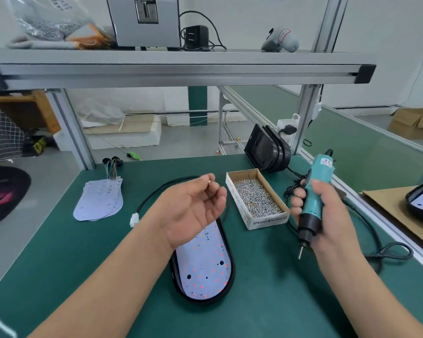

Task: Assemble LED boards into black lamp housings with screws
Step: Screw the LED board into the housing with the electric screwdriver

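Left hand point(193, 208) palm-up mid-frame, fingers half-curled, contents unclear; right hand point(329, 214) wraps teal electric screwdriver point(321, 172), centre right.

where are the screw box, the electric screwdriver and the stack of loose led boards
screw box point(269, 220), head view, printed front wall
electric screwdriver point(321, 168), head view, teal upper body
stack of loose led boards point(98, 203), head view, top board's white face
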